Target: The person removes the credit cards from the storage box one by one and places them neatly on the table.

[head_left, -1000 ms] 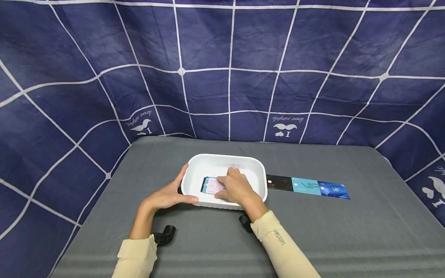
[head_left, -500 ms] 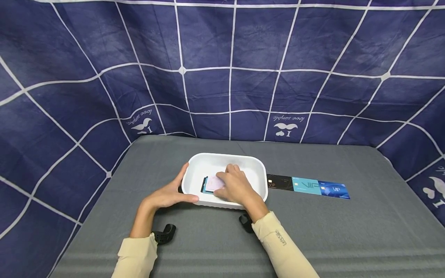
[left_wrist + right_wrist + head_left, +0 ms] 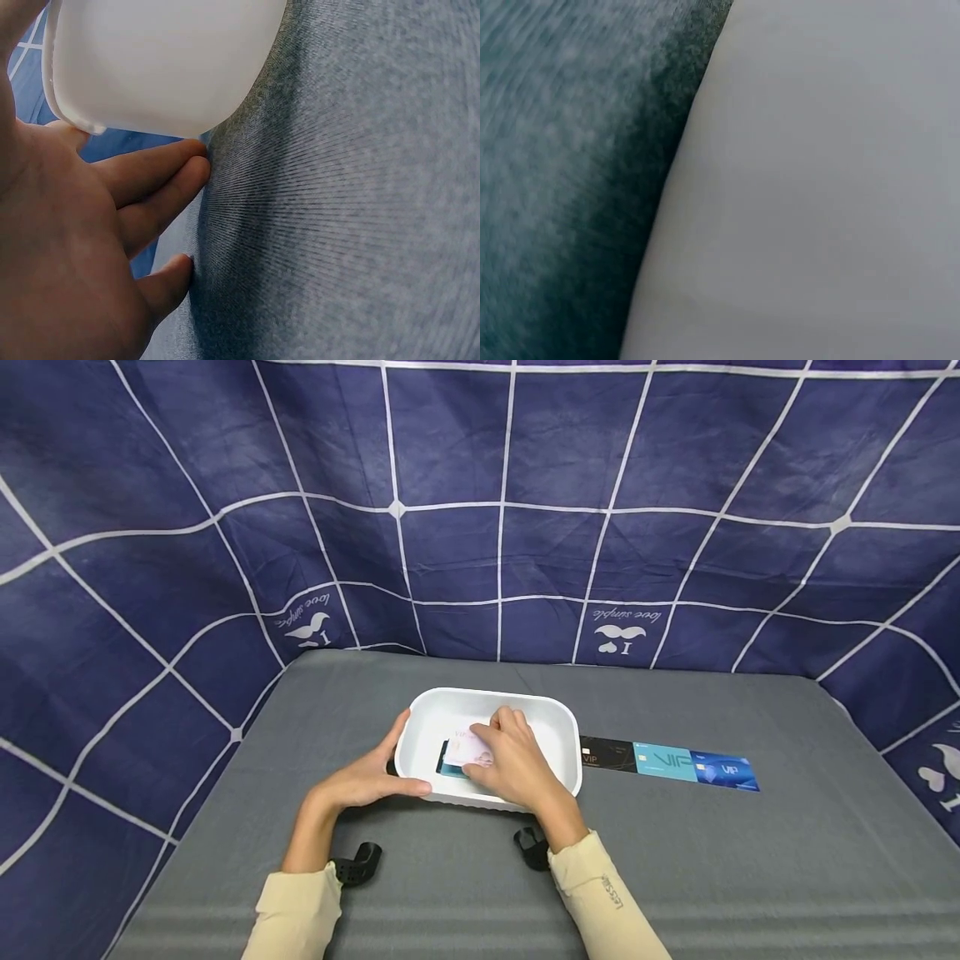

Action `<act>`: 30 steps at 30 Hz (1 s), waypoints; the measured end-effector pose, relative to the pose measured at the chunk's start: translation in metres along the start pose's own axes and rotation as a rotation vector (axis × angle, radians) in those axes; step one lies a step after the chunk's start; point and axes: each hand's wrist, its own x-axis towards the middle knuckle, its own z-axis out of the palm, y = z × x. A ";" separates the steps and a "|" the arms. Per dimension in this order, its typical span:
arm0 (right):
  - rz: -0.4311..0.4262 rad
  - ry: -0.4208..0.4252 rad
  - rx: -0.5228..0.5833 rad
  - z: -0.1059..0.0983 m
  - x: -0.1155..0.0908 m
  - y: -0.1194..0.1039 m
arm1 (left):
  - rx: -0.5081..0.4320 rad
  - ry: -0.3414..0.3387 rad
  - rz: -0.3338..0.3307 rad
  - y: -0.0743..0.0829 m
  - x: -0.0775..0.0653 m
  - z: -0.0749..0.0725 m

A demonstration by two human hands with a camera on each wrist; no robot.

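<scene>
In the head view a white plastic tray point(image 3: 557, 735) sits on the grey cloth. My left hand point(image 3: 365, 779) holds its left end, thumb over the near rim and index finger at the far corner. The left wrist view shows the other left fingers point(image 3: 154, 169) reaching down beside the tray's end. Inside the tray, my right hand point(image 3: 519, 762) pinches a pale pink VIP card point(image 3: 467, 748) at its right side between thumb and index finger. Below that card, a dark and teal card edge point(image 3: 451, 770) shows. In the right wrist view the tray wall point(image 3: 802, 187) hides the hand.
Right of the tray, a black card point(image 3: 609, 755), a teal card point(image 3: 664, 762) and a blue card point(image 3: 724, 771) lie in a row on the grey cloth-covered table point(image 3: 675, 868). A blue curtain with white lines point(image 3: 450, 552) hangs behind.
The pink card has shifted slightly right and up off the cards beneath, so more of the teal and dark edge shows. My left hand and the tray stay nearly in place.
</scene>
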 end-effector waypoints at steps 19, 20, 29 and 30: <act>0.003 -0.022 0.086 -0.019 -0.005 0.001 | 0.038 0.006 0.006 0.000 0.001 -0.003; 0.007 -0.022 0.084 -0.020 -0.005 0.001 | 0.040 0.007 0.004 0.000 0.001 -0.003; -0.007 -0.025 0.044 -0.035 -0.012 0.001 | 0.099 0.037 0.036 0.003 0.001 -0.002; -0.005 -0.033 0.040 -0.037 -0.012 0.000 | 0.103 0.036 0.033 0.003 0.001 -0.002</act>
